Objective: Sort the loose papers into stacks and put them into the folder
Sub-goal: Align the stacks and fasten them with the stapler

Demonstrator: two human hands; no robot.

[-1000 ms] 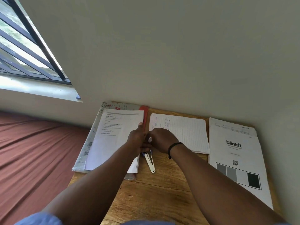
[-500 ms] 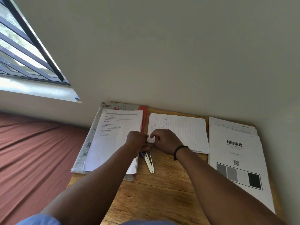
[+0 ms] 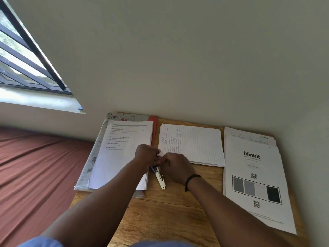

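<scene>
Both hands barely shifted since earlier: left hand (image 3: 146, 155) and right hand (image 3: 175, 166) meet over metal clip (image 3: 160, 179), fingers curled, grasp unclear, lined sheets (image 3: 195, 145) just right of clip, folder (image 3: 94, 157) with printed stack (image 3: 122, 154) left

"blinkit" heading on right paper stack (image 3: 256, 177) (QR codes below); other sheets' print illegible

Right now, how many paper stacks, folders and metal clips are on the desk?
Paper stacks: 3 – typed sheets, lined handwritten sheets, blinkit printouts
Folders: 1 – patterned folder under the typed sheets
Metal clips: 1 – metal clip below the hands
Total: 5
</scene>
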